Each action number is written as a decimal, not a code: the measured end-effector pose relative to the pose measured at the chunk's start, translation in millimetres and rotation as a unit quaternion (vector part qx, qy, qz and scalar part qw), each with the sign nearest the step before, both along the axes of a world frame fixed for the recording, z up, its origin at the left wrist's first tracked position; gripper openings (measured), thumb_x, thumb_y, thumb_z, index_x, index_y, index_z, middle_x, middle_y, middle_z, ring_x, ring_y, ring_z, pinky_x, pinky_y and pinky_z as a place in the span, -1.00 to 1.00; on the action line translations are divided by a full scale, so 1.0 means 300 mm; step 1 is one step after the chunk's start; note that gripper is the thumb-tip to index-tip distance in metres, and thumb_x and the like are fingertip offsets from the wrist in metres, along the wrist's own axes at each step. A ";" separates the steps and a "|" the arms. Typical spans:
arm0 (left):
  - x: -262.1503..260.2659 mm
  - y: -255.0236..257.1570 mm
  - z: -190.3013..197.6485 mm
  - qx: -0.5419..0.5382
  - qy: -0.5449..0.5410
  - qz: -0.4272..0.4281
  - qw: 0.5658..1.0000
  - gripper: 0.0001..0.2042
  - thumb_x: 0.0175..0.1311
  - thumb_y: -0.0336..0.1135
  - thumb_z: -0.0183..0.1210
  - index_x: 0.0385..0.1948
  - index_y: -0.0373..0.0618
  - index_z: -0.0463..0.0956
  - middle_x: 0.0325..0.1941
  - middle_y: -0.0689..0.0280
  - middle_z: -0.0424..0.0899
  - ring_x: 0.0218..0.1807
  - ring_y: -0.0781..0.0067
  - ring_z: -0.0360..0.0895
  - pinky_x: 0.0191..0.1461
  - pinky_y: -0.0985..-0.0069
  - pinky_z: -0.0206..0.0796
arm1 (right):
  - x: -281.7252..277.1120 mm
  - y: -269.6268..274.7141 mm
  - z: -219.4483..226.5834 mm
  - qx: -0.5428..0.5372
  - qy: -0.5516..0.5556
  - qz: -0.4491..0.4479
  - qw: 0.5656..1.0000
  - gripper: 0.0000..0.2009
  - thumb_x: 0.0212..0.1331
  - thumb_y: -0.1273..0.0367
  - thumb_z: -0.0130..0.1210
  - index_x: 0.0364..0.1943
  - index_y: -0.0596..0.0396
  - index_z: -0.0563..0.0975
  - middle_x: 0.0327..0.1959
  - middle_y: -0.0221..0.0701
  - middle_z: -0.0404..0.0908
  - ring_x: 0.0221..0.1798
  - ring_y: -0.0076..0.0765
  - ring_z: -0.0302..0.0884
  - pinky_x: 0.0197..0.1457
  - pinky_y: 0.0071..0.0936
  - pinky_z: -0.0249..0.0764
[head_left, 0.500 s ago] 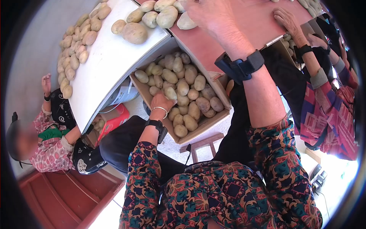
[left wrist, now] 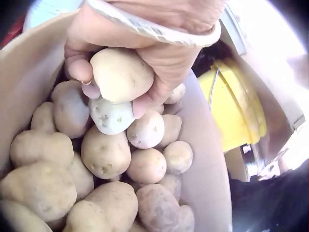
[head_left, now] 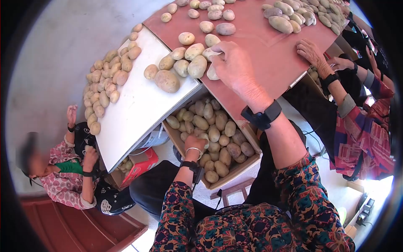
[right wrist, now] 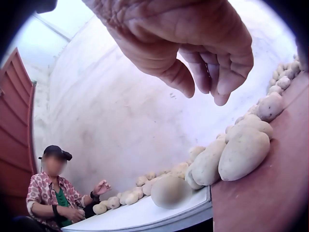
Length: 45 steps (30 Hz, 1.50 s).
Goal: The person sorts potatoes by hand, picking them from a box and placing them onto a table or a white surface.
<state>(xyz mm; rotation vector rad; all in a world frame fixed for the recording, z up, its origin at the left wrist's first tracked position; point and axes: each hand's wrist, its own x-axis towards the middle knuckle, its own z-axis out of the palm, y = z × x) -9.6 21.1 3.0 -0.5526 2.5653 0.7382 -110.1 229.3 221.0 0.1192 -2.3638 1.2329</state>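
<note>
Inside the cardboard box point(head_left: 236, 174) of potatoes, my left hand point(head_left: 195, 143) grips a pale potato point(left wrist: 121, 75) between thumb and fingers. A second whitish potato point(left wrist: 112, 116) sits right under it, among the other potatoes point(left wrist: 105, 152) in the box. My right hand point(head_left: 235, 69) is over the edge of the red tabletop point(head_left: 260, 54), beside a group of potatoes point(head_left: 197, 67). In the right wrist view, the right hand point(right wrist: 193, 53) hangs above the potatoes with its fingers loosely bent and nothing between them.
A white board point(head_left: 138, 101) adjoins the red top, with a long heap of potatoes point(head_left: 105, 84) along its far side. More potatoes point(head_left: 289, 14) lie at the back right. One person point(head_left: 69, 168) sits at left, another point(head_left: 361, 130) at right. A yellow bucket point(left wrist: 236, 111) stands beyond the box.
The head view has tilted up and shows more of the tabletop. My right hand stays by the same potatoes, my left in the box. The person at left has raised a hand.
</note>
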 end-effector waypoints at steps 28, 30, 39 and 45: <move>-0.646 -0.090 0.795 -0.135 0.483 -0.037 0.864 -0.63 -0.14 -0.27 0.31 -0.17 -0.06 0.63 -0.14 0.12 0.69 -0.11 0.13 0.64 0.01 0.30 0.45 | 0.043 0.008 0.020 -0.044 -0.001 0.008 0.999 -0.79 0.06 0.48 0.05 -0.22 0.26 0.57 -0.19 -0.03 0.58 -0.11 0.11 0.56 -0.02 -0.13 0.48; -0.712 -0.061 0.800 -0.212 0.439 -0.099 0.868 -0.66 -0.10 -0.27 0.27 -0.18 0.04 0.64 -0.09 0.14 0.67 -0.04 0.10 0.61 0.02 0.26 0.44 | 0.041 0.005 0.019 -0.052 -0.005 0.013 0.999 -0.81 0.07 0.48 0.06 -0.22 0.24 0.56 -0.20 -0.04 0.58 -0.10 0.09 0.56 -0.02 -0.14 0.47; -0.860 -0.104 0.657 -0.021 0.363 -0.116 0.924 -0.40 -0.07 -0.16 0.33 0.12 -0.11 0.51 0.04 0.03 0.62 0.09 0.19 0.56 0.17 0.37 0.37 | 0.039 -0.021 0.000 -0.014 -0.002 0.026 1.000 -0.81 0.08 0.48 0.07 -0.21 0.24 0.50 -0.15 -0.11 0.54 -0.04 0.06 0.51 -0.01 -0.11 0.48; -0.843 -0.180 0.656 0.004 0.306 -0.157 0.939 -0.34 -0.09 -0.14 0.32 0.15 -0.22 0.45 0.09 -0.02 0.59 0.09 0.16 0.57 0.16 0.39 0.38 | 0.020 -0.041 -0.013 -0.019 -0.015 0.028 0.999 -0.81 0.04 0.48 0.08 -0.23 0.24 0.50 -0.15 -0.11 0.54 -0.05 0.07 0.51 -0.03 -0.10 0.49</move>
